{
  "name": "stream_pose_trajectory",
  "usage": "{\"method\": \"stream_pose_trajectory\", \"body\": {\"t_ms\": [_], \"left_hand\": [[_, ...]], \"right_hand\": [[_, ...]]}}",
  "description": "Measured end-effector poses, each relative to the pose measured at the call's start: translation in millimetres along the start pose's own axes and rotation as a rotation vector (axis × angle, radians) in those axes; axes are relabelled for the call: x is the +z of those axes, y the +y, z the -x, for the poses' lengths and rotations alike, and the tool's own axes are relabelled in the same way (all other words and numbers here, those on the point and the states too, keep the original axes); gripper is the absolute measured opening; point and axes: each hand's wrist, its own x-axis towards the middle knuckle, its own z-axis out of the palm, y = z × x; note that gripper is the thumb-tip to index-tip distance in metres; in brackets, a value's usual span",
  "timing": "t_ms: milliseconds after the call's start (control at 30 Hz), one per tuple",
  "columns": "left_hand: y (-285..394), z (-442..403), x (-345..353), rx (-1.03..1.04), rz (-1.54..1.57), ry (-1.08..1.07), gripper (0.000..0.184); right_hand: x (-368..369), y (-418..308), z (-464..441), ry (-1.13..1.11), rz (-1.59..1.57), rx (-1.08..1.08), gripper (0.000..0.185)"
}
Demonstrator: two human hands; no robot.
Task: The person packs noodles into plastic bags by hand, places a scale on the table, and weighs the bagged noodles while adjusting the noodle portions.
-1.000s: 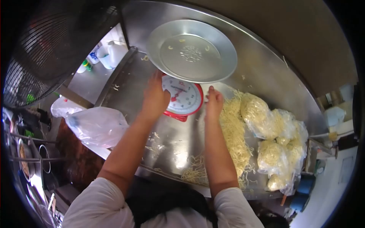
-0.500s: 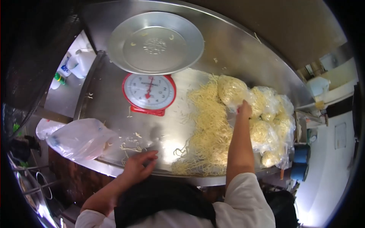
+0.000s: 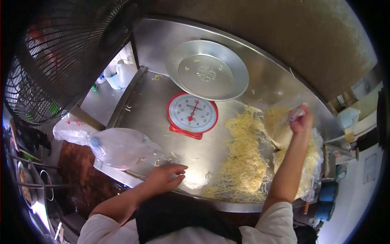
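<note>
My right hand (image 3: pixel 301 119) is closed on the gathered top of a clear plastic bag of noodles (image 3: pixel 276 122) at the right of the steel table. Over the front part of the table, my left hand (image 3: pixel 165 178) has its fingers apart and holds nothing. Loose yellow noodles (image 3: pixel 245 156) lie in a long heap between my hands. A red dial scale (image 3: pixel 192 114) carries a round metal pan (image 3: pixel 207 73) with a few noodle bits in it. More bagged noodles (image 3: pixel 312 162) sit beneath and beside my right forearm.
A pale plastic bag (image 3: pixel 120 147) lies on the table's left edge. A black fan (image 3: pixel 65 61) stands at upper left. White bottles (image 3: pixel 126 73) are beyond the table's left side. The steel table (image 3: pixel 142 101) has a raised back wall.
Both hands have left the scale; my left hand came down to the front of the table, and my right hand went to the bagged noodles and took hold of a bag top.
</note>
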Motion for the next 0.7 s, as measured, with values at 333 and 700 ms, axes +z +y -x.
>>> {"method": "stream_pose_trajectory", "body": {"t_ms": [333, 700], "left_hand": [[3.1, 2.3, 16.2, 0.043, -0.025, -0.152, 0.033], [-2.2, 34.4, 9.0, -0.039, -0.082, -0.089, 0.033]], "right_hand": [[154.5, -72.1, 103.7, -0.581, 0.012, -0.004, 0.007], [270.4, -2.3, 93.1, -0.719, 0.005, 0.305, 0.009]]}}
